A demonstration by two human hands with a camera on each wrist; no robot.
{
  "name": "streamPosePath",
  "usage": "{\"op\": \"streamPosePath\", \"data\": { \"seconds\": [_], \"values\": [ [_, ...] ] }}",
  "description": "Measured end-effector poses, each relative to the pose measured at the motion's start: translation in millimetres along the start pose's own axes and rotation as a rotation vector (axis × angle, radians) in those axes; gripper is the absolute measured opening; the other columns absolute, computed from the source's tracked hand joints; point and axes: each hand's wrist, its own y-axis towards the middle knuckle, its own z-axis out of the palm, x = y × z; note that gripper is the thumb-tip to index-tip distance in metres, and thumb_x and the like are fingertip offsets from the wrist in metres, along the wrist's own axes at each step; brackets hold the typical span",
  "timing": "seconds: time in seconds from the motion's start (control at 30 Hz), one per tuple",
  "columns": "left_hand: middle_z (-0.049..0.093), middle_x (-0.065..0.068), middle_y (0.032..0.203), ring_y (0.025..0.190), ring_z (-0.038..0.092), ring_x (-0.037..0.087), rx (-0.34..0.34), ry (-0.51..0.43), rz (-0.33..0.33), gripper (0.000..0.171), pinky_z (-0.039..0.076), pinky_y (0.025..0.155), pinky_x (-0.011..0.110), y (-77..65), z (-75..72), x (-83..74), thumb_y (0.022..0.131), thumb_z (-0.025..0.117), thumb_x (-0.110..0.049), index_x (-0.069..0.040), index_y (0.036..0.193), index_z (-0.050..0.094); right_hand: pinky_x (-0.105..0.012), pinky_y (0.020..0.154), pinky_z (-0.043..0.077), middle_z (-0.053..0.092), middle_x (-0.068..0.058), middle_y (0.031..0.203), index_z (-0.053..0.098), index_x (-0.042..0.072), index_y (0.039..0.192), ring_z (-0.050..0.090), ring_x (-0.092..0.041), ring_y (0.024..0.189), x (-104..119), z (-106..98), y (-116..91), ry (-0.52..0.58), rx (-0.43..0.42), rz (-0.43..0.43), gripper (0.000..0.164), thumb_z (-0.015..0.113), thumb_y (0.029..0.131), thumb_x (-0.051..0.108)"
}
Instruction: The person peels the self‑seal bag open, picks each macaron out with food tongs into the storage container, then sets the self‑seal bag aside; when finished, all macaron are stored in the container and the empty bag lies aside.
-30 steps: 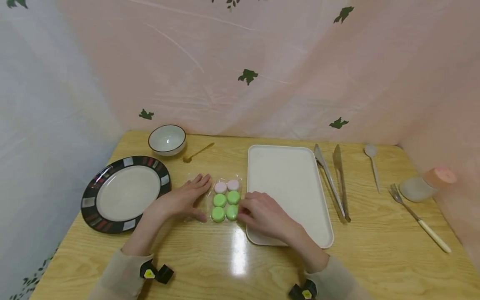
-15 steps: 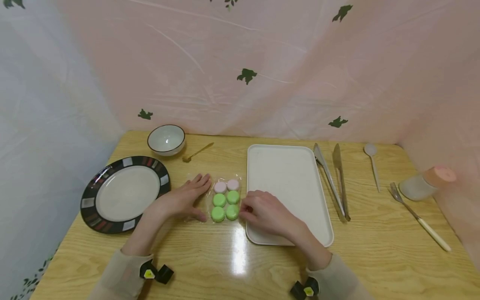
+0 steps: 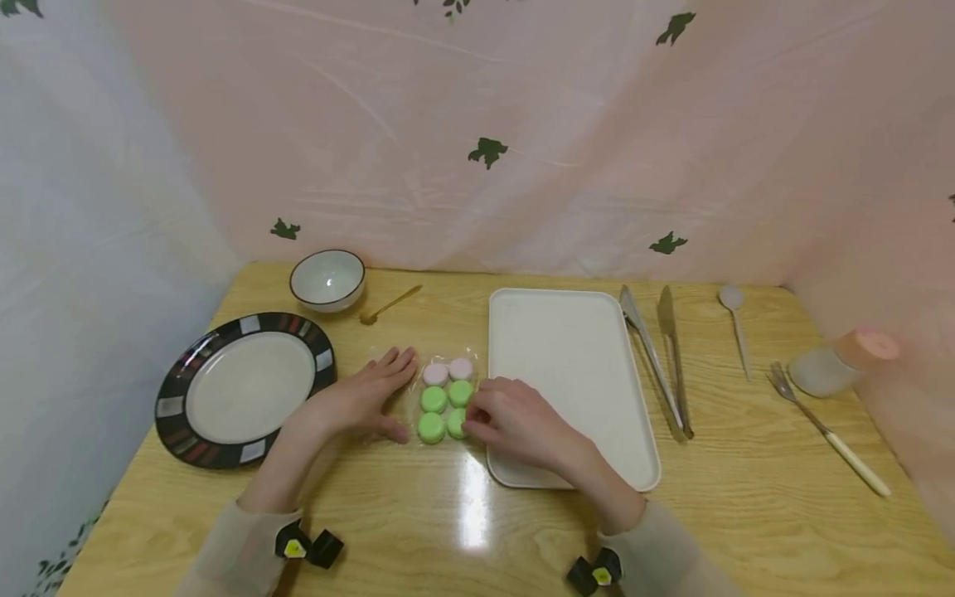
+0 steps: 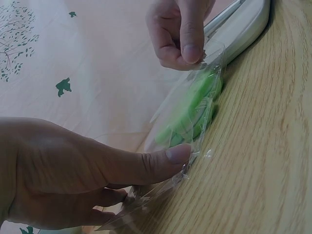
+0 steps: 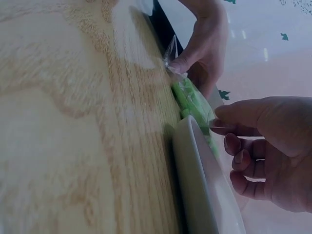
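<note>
A clear plastic bag (image 4: 170, 105) lies on the table with two pale pink macarons (image 3: 436, 375) and several green macarons (image 3: 433, 399) inside, in two columns. My left hand (image 3: 356, 404) rests on the bag's left end, fingers spread and thumb straight on the film. On the opposite side my right hand (image 3: 515, 423) pinches the bag's edge between thumb and curled index finger, as the left wrist view shows. In the head view it partly covers the lower right green macaron. The right forearm crosses the near left corner of a white tray (image 3: 559, 348).
Left of the bag stands a dark-rimmed plate (image 3: 170, 406); behind it are a bowl (image 3: 300, 300) and a small gold spoon (image 3: 391, 304). Right of the tray lie metal tongs (image 3: 656, 365), a grey spoon (image 3: 737, 327), a fork (image 3: 828, 431) and a pink-topped jar (image 3: 824, 371).
My right hand has shifted slightly left, now overlapping the lower right green macaron. My left hand has stayed in place on the bag.
</note>
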Motion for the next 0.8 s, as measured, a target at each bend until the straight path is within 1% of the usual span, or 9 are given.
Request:
{"op": "streamPosePath", "data": {
  "seconds": [0.13, 0.2, 0.4, 0.53, 0.8],
  "values": [
    [0.003, 0.007, 0.160, 0.148, 0.000, 0.030, 0.002, 0.001, -0.004, 0.102, 0.012, 0.117, 0.050, 1.4, -0.1, -0.4, 0.075, 0.075, -0.043, -0.009, 0.151, 0.015, -0.021, 0.065, 0.038, 0.050, 0.016, 0.071, 0.063, 0.027, 0.073, 0.046, -0.003, 0.067, 0.5, -0.1, 1.8, -0.016, -0.013, -0.006, 0.014, 0.062, 0.086, 0.024],
    [0.003, 0.009, 0.160, 0.148, 0.000, 0.031, 0.001, 0.005, -0.001, 0.102, 0.013, 0.117, 0.050, 1.3, -0.4, -0.7, 0.075, 0.075, -0.042, -0.008, 0.150, 0.016, -0.021, 0.067, 0.038, 0.050, 0.016, 0.070, 0.062, 0.027, 0.072, 0.046, -0.003, 0.068, -0.1, 0.0, 1.6, -0.019, -0.016, -0.002, 0.015, 0.062, 0.086, 0.023],
    [0.002, 0.008, 0.160, 0.148, 0.000, 0.031, 0.013, -0.004, -0.021, 0.101, 0.013, 0.117, 0.050, -0.3, -0.7, -2.6, 0.076, 0.075, -0.041, -0.008, 0.151, 0.015, -0.022, 0.069, 0.040, 0.051, 0.017, 0.071, 0.062, 0.028, 0.074, 0.047, -0.002, 0.069, -2.4, 0.7, -0.4, -0.013, -0.023, 0.003, 0.014, 0.060, 0.087, 0.022],
    [0.003, 0.009, 0.160, 0.148, 0.000, 0.032, 0.008, 0.000, -0.013, 0.101, 0.013, 0.117, 0.051, -0.9, -1.0, -3.2, 0.076, 0.075, -0.041, -0.007, 0.150, 0.016, -0.022, 0.069, 0.041, 0.052, 0.018, 0.072, 0.063, 0.028, 0.076, 0.048, -0.001, 0.070, -4.2, -0.2, -1.5, -0.014, -0.031, -0.001, 0.013, 0.060, 0.087, 0.021],
    [0.001, 0.006, 0.160, 0.148, -0.001, 0.029, 0.015, 0.004, -0.032, 0.103, 0.012, 0.118, 0.048, 0.3, -1.0, -2.9, 0.075, 0.075, -0.043, -0.010, 0.151, 0.014, -0.022, 0.069, 0.042, 0.053, 0.019, 0.073, 0.065, 0.028, 0.077, 0.049, 0.000, 0.071, -6.4, -4.2, -1.6, -0.002, -0.026, 0.015, 0.012, 0.060, 0.086, 0.021]
  ]
}}
